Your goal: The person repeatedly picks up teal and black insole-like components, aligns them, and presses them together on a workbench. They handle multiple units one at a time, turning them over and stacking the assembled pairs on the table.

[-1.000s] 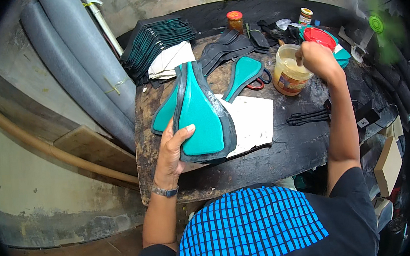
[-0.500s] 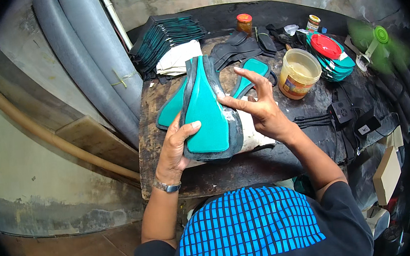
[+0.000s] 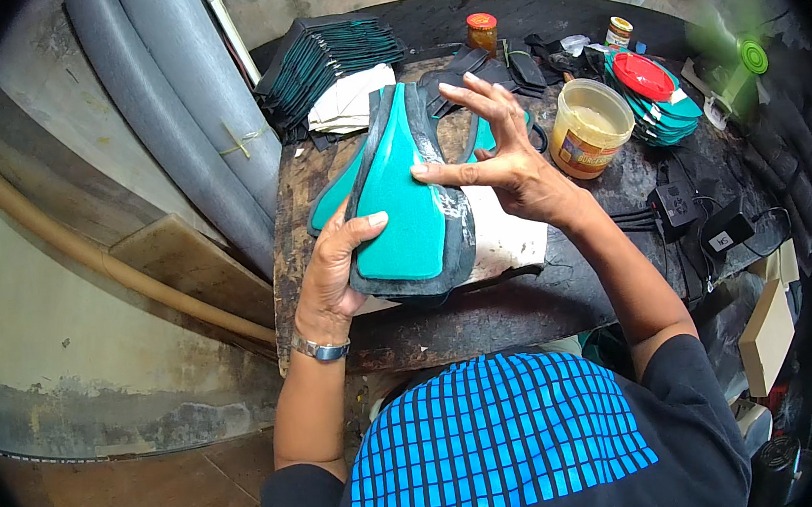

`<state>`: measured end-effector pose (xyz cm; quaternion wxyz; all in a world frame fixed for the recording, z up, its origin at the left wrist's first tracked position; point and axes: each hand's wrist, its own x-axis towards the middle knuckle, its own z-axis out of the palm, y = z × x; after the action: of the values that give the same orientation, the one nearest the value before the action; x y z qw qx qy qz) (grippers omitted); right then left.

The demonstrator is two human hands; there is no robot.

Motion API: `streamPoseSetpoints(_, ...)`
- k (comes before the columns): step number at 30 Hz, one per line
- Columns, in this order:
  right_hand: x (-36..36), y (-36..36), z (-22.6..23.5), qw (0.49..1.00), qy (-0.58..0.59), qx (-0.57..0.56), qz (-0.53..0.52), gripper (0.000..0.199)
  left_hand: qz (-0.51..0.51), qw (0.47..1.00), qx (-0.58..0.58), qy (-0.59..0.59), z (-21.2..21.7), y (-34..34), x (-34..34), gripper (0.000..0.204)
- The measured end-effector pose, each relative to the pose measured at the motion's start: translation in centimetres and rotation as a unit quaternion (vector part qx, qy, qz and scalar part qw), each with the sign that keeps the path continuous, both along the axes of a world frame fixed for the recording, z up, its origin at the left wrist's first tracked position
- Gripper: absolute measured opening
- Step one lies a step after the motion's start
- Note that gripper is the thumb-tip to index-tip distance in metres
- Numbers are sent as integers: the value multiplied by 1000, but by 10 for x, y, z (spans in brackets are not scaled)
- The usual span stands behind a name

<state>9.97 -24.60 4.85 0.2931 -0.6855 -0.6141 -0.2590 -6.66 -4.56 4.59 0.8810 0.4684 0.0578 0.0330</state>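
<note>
A worker's left hand (image 3: 334,271) grips the wide near end of a bicycle saddle cover (image 3: 408,202), a teal panel framed in black, thumb curled over its top face and fingers hidden underneath. The piece lies at the centre of a dark, stained workbench (image 3: 492,314), its narrow nose pointing toward 12 o'clock. The right hand (image 3: 505,159) comes in from 3 o'clock with fingers spread and open; its thumb tip rests on the teal panel near the right-hand black edge, while the other fingers fan upward, gripping nothing.

Beneath the saddle cover sits a sheet of white paper (image 3: 513,237), and a second teal piece (image 3: 329,202) shows just beside it at 9 o'clock. At 2 o'clock from the cover stands an open plastic tub of yellowish glue (image 3: 589,125). Farther toward 2 o'clock lies a stack of teal pieces topped by a red lid (image 3: 643,75). At 11 o'clock, a stack of black-and-teal cut panels (image 3: 327,64) rests beside a folded white cloth (image 3: 350,101). A small orange-lidded jar (image 3: 481,33) stands at 12 o'clock. Grey foam tubes (image 3: 173,110) lean against the wall at 10 o'clock. The worker wears a metal wristwatch (image 3: 320,349) on the left wrist.
</note>
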Motion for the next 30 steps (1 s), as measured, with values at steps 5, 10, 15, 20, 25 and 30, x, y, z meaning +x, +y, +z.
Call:
streamPoseSetpoints(5, -12, -6, -12, 992, 106, -1, 71, 81, 0, 999, -40, -7, -7, -2, 1, 60)
streamPoseSetpoints(10, -29, -14, -27, 985, 153, -21, 77, 87, 29, 998, -52, 1, -12, -5, 2, 56)
streamPoseSetpoints(15, -37, -16, -34, 986, 155, -7, 54, 81, 68, 996, -60, 1, -21, -8, 3, 54)
streamPoseSetpoints(20, -56, -16, -43, 990, 136, -6, 30, 81, 112, 990, -82, 7, -28, -7, 3, 49)
streamPoseSetpoints(25, -77, -1, -61, 989, 111, 16, -93, 90, 166, 982, -82, -26, -31, -13, 3, 44)
streamPoseSetpoints(30, -95, 14, -74, 979, 134, 10, -152, 94, 211, 971, -89, -70, -38, -21, 6, 45)
